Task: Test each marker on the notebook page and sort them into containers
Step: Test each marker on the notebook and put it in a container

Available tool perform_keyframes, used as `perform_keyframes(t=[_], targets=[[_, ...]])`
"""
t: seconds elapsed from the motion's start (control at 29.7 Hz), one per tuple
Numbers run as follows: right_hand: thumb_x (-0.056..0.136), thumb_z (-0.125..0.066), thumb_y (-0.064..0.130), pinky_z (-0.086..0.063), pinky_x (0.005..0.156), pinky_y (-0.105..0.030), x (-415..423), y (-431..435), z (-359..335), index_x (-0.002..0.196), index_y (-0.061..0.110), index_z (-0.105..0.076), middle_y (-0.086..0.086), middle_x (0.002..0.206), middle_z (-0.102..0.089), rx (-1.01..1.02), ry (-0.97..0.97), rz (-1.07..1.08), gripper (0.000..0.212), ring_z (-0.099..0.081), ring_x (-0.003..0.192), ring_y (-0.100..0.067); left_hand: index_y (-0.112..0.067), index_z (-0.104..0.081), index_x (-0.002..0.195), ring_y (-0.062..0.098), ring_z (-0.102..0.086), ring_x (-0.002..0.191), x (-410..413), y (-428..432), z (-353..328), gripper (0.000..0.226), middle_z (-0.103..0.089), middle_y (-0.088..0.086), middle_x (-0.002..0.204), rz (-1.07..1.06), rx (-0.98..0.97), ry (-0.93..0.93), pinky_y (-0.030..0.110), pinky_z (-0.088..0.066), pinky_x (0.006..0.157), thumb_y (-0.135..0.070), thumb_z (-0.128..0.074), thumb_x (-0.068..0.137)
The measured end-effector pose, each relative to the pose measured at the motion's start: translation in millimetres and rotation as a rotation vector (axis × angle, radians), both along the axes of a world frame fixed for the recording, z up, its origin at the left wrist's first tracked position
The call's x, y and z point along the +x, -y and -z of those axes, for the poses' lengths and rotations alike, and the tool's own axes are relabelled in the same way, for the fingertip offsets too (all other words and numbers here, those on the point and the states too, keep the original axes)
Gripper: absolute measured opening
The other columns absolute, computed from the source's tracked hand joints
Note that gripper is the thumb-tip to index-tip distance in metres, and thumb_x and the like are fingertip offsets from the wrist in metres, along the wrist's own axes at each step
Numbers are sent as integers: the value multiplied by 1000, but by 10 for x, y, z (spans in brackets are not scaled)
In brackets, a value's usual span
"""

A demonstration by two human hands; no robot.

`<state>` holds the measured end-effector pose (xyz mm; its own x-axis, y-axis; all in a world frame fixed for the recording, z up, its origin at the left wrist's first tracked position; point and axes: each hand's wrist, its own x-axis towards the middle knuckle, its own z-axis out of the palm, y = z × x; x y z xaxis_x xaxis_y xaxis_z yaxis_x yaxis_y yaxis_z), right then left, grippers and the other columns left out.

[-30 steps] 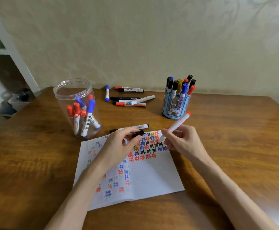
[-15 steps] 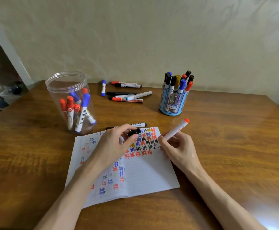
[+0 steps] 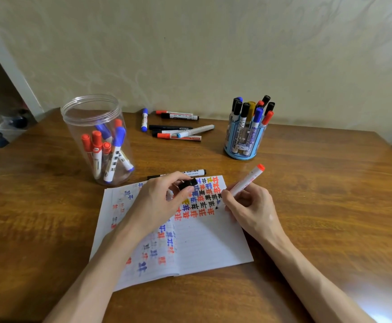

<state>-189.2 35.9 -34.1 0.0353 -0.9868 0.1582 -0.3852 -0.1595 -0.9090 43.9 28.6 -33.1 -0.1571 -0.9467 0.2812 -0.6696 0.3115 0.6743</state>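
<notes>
Wooden table [image 3: 318, 183] from the head cam, and we're mid-test: the right hand [image 3: 253, 206] is wrapped around a white marker with a red tail end [image 3: 246, 180], tip down on the notebook page [image 3: 202, 248] right beside the rows of coloured marks, while the left hand [image 3: 157, 201] pinches a black cap [image 3: 190, 183] just above the page. Next I'd guess it's finish the stroke, line up that cap and snap it on, then drop the marker in either the clear plastic jar [image 3: 92, 113] or the blue pen holder [image 3: 244, 145]. Which one depends on the ink, can't call it yet.
</notes>
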Motion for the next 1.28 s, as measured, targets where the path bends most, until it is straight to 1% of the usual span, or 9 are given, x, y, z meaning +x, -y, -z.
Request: perform_keyframes(t=[0.2,0.37,0.5,0.64,0.71,0.87,1.01,1.18,1.28], targets=[[96,-74,26,-57,58,-20,-6,5,10,91,13,-72,3,84,-79,-4,0,2,14,-76,71,-9,-29,-67,123,2,-66,94,7,2,2,30,-71,-17,107,2,-11,3,28,-60,75,-45,-60,97],[96,-74,26,-57,59,-20,-9,3,16,91,16,-71,3,86,-79,-19,-13,-10,11,-76,71,-9,-30,-67,124,2,-66,96,12,12,26,31,-71,-16,109,-4,-9,6,27,-60,76,-45,-61,97],[94,-76,24,-58,62,-20,-3,-1,20,90,17,-71,9,85,-77,-59,-84,-8,10,-75,76,-5,-30,-67,123,1,-66,96,14,6,24,31,-71,-17,108,-6,-10,5,28,-60,76,-46,-61,96],[94,-76,27,-64,68,-30,-14,-5,36,88,20,-69,9,84,-76,-75,-93,10,11,-76,80,-9,-30,-68,123,-2,-65,95,7,-7,2,30,-69,-19,106,-11,-9,2,22,-58,75,-44,-62,97],[94,-75,26,-65,69,-31,-23,-2,34,88,20,-68,8,84,-76,-76,-81,9,12,-76,81,-9,-30,-67,123,-4,-64,95,2,-13,-6,30,-69,-19,107,-12,-9,1,19,-57,74,-43,-62,97],[95,-75,20,-62,64,-25,-27,6,17,85,15,-69,6,84,-79,-56,-4,4,12,-77,77,-8,-30,-67,123,-5,-64,95,6,-17,-7,29,-68,-19,105,-13,-15,0,16,-56,73,-42,-63,97],[93,-76,21,-59,61,-23,-12,-5,25,85,18,-70,6,82,-78,-57,-41,-28,10,-76,75,-9,-30,-68,122,-6,-63,95,13,-13,-4,29,-68,-21,103,-6,-22,-10,18,-57,74,-43,-62,96],[93,-77,23,-63,65,-29,-8,-4,57,87,16,-69,8,82,-75,-89,-97,7,12,-75,78,-10,-31,-67,123,-4,-65,95,22,-6,9,31,-70,-19,107,-9,-19,-8,21,-59,75,-45,-61,96],[93,-76,23,-62,65,-27,-18,-2,52,87,16,-67,7,81,-74,-93,-100,41,13,-74,78,-7,-31,-67,123,-4,-65,93,26,-7,9,31,-70,-19,106,-10,-16,-9,19,-58,74,-45,-62,96]])
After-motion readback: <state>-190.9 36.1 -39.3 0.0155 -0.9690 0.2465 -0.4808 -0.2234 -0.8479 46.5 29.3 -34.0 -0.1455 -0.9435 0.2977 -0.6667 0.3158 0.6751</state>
